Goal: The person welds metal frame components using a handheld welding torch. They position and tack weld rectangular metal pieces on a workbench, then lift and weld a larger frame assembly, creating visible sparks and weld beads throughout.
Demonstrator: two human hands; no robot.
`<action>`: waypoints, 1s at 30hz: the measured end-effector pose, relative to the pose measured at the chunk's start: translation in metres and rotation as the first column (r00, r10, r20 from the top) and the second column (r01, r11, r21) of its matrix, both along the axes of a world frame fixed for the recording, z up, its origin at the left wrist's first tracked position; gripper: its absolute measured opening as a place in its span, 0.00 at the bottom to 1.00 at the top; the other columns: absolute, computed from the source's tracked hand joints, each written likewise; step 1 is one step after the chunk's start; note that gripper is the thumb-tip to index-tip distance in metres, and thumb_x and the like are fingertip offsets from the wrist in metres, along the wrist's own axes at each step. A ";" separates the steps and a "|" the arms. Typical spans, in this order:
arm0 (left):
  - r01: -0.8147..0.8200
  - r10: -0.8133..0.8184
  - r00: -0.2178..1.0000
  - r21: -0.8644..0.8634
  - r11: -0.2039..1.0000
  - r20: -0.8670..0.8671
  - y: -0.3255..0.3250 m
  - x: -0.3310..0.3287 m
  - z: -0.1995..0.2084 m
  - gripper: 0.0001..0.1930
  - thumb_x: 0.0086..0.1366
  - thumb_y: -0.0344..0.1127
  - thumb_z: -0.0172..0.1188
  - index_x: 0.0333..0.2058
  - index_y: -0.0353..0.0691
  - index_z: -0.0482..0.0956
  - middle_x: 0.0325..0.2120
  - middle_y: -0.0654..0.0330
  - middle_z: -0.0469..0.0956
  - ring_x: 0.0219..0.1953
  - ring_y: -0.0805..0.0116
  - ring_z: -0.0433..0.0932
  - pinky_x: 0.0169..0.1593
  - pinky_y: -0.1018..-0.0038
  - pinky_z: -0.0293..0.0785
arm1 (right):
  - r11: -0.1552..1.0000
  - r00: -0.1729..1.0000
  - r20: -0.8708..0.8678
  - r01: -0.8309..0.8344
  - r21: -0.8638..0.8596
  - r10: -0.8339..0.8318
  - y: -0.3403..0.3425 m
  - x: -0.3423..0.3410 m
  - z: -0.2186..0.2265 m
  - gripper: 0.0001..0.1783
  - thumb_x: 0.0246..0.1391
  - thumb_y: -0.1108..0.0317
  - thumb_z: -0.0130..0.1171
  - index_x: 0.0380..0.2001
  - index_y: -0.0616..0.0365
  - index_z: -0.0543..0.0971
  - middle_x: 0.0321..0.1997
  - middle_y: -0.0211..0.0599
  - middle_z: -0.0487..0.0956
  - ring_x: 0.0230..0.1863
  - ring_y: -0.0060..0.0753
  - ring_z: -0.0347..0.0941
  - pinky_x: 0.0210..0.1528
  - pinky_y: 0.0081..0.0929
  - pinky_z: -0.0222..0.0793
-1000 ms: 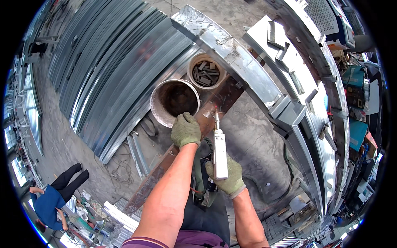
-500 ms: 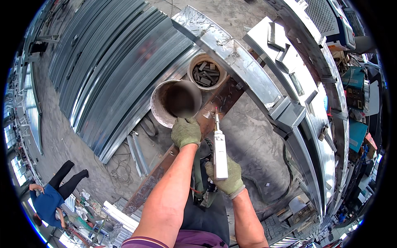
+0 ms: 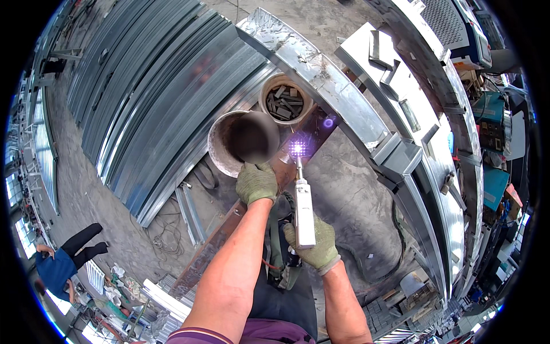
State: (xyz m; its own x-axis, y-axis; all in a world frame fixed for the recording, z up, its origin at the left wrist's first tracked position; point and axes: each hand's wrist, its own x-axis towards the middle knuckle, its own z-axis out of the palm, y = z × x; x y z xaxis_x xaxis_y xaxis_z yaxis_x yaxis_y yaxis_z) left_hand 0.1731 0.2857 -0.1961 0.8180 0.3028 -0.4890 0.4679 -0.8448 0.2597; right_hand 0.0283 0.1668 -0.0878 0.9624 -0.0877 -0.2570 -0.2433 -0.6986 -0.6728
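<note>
My right hand (image 3: pixel 319 245), in a green work glove, is wrapped around a white handheld welding gun (image 3: pixel 305 215). Its thin metal nozzle points away from me, and a bright violet-white glow (image 3: pixel 297 149) burns at the tip, over the rusty steel beam (image 3: pixel 312 133). My left hand (image 3: pixel 256 183), gloved alike, is closed at the near rim of a pale, dirty bucket (image 3: pixel 216 150). A dark, blurred round shape (image 3: pixel 252 137) covers part of the bucket's opening; whether my left fingers hold it or something else is hidden.
A second bucket (image 3: pixel 263 94) contains dark metal offcuts. Long galvanized profiles (image 3: pixel 172 97) lie stacked at left; a metal-topped bench (image 3: pixel 326 71) curves along the right. A hose (image 3: pixel 366 278) runs over the floor. Another person (image 3: pixel 56 272) is at the lower left.
Bright light has appeared at the welding gun's tip, with a violet spot on the beam beyond. Both my hands stay almost in place. The other person has shifted slightly left.
</note>
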 end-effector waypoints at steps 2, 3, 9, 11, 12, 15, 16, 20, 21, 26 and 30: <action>0.001 -0.001 1.000 0.005 1.000 0.005 0.000 0.000 -0.001 0.26 0.77 0.54 0.46 0.51 0.36 0.82 0.47 0.40 0.85 0.52 0.35 0.83 0.56 0.44 0.78 | 1.000 1.000 -0.004 0.007 -0.003 -0.007 0.000 0.001 0.001 0.15 0.60 0.55 0.69 0.43 0.52 0.83 0.35 0.38 0.82 0.32 0.47 0.83 0.33 0.44 0.79; 0.006 -0.006 1.000 0.015 1.000 0.011 0.000 -0.001 -0.002 0.25 0.77 0.53 0.46 0.51 0.37 0.82 0.47 0.41 0.86 0.52 0.36 0.84 0.56 0.44 0.78 | 1.000 1.000 -0.010 0.007 0.000 -0.007 0.001 0.001 0.001 0.15 0.60 0.55 0.69 0.43 0.52 0.83 0.35 0.38 0.82 0.32 0.47 0.83 0.33 0.44 0.79; 0.016 -0.017 1.000 0.019 1.000 0.023 0.002 -0.003 -0.007 0.25 0.76 0.52 0.48 0.51 0.36 0.82 0.47 0.40 0.85 0.52 0.36 0.84 0.57 0.44 0.78 | 1.000 0.999 -0.035 0.014 0.019 -0.013 0.001 0.002 0.004 0.14 0.60 0.54 0.68 0.42 0.52 0.84 0.35 0.38 0.82 0.32 0.48 0.83 0.33 0.45 0.79; 0.016 -0.016 0.999 0.017 1.000 0.031 0.000 -0.003 -0.005 0.25 0.76 0.52 0.48 0.52 0.35 0.82 0.47 0.40 0.85 0.52 0.36 0.84 0.57 0.44 0.78 | 1.000 0.999 -0.043 0.015 0.018 -0.015 0.002 0.002 0.007 0.14 0.60 0.54 0.68 0.41 0.51 0.84 0.35 0.38 0.82 0.32 0.48 0.83 0.33 0.45 0.79; 0.018 -0.018 0.999 0.019 1.000 0.031 0.001 -0.003 -0.006 0.25 0.76 0.51 0.48 0.52 0.35 0.82 0.47 0.40 0.85 0.52 0.37 0.84 0.57 0.44 0.78 | 1.000 0.999 -0.037 0.013 0.013 -0.013 0.002 0.001 0.006 0.14 0.60 0.54 0.68 0.41 0.51 0.84 0.35 0.38 0.82 0.32 0.48 0.83 0.32 0.45 0.79; 0.021 -0.022 0.999 0.023 1.000 0.029 0.002 -0.004 -0.008 0.25 0.75 0.51 0.48 0.52 0.35 0.81 0.47 0.41 0.85 0.52 0.37 0.84 0.57 0.45 0.78 | 1.000 1.000 -0.013 0.011 0.001 -0.011 0.004 -0.001 0.003 0.14 0.61 0.54 0.68 0.41 0.51 0.84 0.35 0.38 0.82 0.32 0.47 0.83 0.32 0.44 0.79; 0.021 -0.021 0.999 0.023 1.000 0.028 0.002 -0.004 -0.008 0.25 0.75 0.51 0.49 0.52 0.35 0.81 0.47 0.41 0.85 0.52 0.37 0.84 0.57 0.45 0.78 | 1.000 1.000 -0.001 0.013 0.003 -0.013 0.004 -0.001 0.003 0.14 0.61 0.54 0.68 0.41 0.51 0.84 0.35 0.38 0.82 0.32 0.47 0.83 0.32 0.44 0.78; 0.016 -0.016 1.000 0.030 0.999 0.020 0.002 -0.003 -0.009 0.24 0.77 0.52 0.47 0.51 0.40 0.82 0.48 0.43 0.86 0.52 0.39 0.84 0.55 0.45 0.79 | 1.000 1.000 -0.009 0.009 -0.004 -0.009 0.005 -0.003 0.002 0.14 0.61 0.54 0.68 0.42 0.51 0.84 0.35 0.37 0.82 0.32 0.46 0.83 0.32 0.44 0.78; 0.020 -0.020 1.000 0.030 0.999 0.023 0.002 -0.003 -0.009 0.24 0.77 0.52 0.47 0.51 0.39 0.82 0.47 0.43 0.86 0.52 0.38 0.84 0.55 0.45 0.79 | 1.000 1.000 -0.019 0.011 -0.003 -0.011 0.005 -0.004 0.002 0.14 0.61 0.54 0.68 0.42 0.51 0.84 0.35 0.37 0.82 0.32 0.46 0.83 0.32 0.44 0.78; 0.040 -0.044 0.997 0.067 0.997 0.060 -0.001 -0.004 -0.009 0.25 0.80 0.52 0.42 0.47 0.38 0.82 0.44 0.44 0.86 0.48 0.39 0.85 0.52 0.44 0.80 | 1.000 1.000 -0.022 0.018 0.008 -0.018 0.006 -0.004 0.004 0.15 0.61 0.54 0.68 0.42 0.52 0.84 0.35 0.37 0.82 0.32 0.46 0.83 0.32 0.43 0.78; 0.039 -0.044 0.997 0.081 0.996 0.061 0.000 -0.005 -0.012 0.25 0.81 0.53 0.42 0.47 0.39 0.82 0.44 0.44 0.86 0.48 0.39 0.85 0.52 0.44 0.79 | 1.000 0.999 -0.036 0.023 0.017 -0.022 0.008 -0.003 0.012 0.14 0.61 0.55 0.68 0.42 0.53 0.84 0.35 0.38 0.82 0.31 0.46 0.83 0.32 0.43 0.79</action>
